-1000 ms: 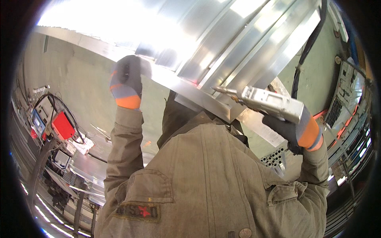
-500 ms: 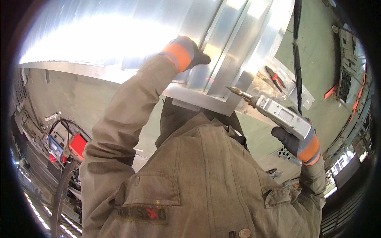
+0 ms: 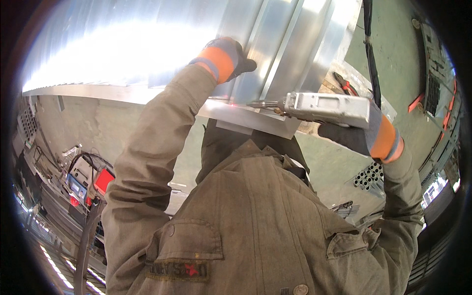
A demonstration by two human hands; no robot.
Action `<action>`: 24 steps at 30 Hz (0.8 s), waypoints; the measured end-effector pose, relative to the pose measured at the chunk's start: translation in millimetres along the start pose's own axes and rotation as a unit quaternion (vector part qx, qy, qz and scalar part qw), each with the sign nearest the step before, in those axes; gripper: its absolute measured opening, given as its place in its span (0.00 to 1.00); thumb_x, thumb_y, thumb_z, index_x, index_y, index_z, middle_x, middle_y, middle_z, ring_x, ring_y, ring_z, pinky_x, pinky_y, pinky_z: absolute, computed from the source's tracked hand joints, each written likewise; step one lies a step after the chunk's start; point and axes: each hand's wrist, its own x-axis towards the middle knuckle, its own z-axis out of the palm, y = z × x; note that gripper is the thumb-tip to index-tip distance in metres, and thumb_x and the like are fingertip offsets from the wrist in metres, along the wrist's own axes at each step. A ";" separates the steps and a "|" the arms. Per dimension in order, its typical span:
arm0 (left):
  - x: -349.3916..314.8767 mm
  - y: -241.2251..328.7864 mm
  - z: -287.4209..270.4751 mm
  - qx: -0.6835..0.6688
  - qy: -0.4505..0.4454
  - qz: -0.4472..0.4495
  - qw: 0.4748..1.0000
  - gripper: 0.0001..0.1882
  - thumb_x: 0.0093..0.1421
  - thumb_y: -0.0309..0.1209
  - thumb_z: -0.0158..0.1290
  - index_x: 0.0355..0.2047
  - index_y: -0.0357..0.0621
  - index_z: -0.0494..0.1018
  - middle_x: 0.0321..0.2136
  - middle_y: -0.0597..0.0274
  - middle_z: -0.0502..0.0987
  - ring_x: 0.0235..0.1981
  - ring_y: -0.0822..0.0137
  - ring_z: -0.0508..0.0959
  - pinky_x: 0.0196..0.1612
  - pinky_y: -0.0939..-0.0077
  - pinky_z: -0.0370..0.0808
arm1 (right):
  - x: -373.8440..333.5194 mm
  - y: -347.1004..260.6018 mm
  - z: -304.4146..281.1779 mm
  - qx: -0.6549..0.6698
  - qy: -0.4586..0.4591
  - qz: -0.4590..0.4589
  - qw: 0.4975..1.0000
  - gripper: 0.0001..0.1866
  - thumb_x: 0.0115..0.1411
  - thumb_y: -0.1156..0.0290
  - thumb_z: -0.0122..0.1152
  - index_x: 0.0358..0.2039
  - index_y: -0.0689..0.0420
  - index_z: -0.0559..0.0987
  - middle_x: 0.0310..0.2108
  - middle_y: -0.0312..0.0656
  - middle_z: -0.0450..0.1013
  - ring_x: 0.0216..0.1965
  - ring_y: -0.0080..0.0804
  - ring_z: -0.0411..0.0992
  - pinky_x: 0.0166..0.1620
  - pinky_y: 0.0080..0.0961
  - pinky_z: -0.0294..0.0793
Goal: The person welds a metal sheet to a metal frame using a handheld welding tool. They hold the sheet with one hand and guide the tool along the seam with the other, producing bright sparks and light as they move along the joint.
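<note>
My left hand (image 3: 227, 60), in a grey, orange and black work glove, rests on a shiny ribbed metal panel (image 3: 275, 59). Its thumb sticks out to the right; the other fingers are partly hidden. In my right hand (image 3: 366, 135), gloved alike, is a silver laser welding gun (image 3: 327, 108) with a narrow metallic nozzle. The gun lies almost level, its tip pointing left at the panel's near edge strip (image 3: 246, 118). A small red light spot shows on the metal just left of the tip, below my left hand.
Red-handled pliers (image 3: 346, 84) lie on a sheet right of the panel, beside a hanging black cable (image 3: 372, 59). Bundled tubes (image 3: 368, 176) are at lower right. A machine with a red box (image 3: 103, 181) stands at left. Metal racks line the far right.
My right hand has moved up, swinging the welding gun from a slant to nearly level, its tip further left. The red spot has shifted left. My left hand has moved slightly up and left.
</note>
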 end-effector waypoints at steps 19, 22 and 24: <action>-7.5 -1.1 0.8 0.037 0.047 0.030 0.998 0.31 0.64 0.59 0.70 0.44 0.38 0.88 0.27 0.57 0.86 0.28 0.62 0.84 0.35 0.62 0.83 | 29.7 32.6 15.6 -0.015 -0.097 0.070 0.993 0.22 0.71 0.63 0.77 0.62 0.56 0.87 0.52 0.45 0.89 0.50 0.35 0.87 0.55 0.34 0.86; -6.6 -2.7 0.9 0.039 0.038 0.038 0.998 0.31 0.64 0.59 0.70 0.45 0.38 0.88 0.27 0.57 0.86 0.28 0.62 0.84 0.34 0.63 0.83 | 31.0 32.8 16.4 -0.022 -0.089 0.060 0.994 0.22 0.71 0.61 0.77 0.62 0.54 0.87 0.51 0.44 0.89 0.49 0.35 0.87 0.54 0.34 0.87; -5.3 -2.6 1.8 0.033 0.040 0.028 0.998 0.32 0.64 0.59 0.70 0.46 0.38 0.88 0.28 0.57 0.86 0.28 0.63 0.84 0.34 0.63 0.83 | 31.8 34.1 18.3 -0.029 -0.081 0.051 0.995 0.22 0.71 0.60 0.77 0.62 0.53 0.87 0.51 0.44 0.89 0.49 0.35 0.88 0.54 0.33 0.87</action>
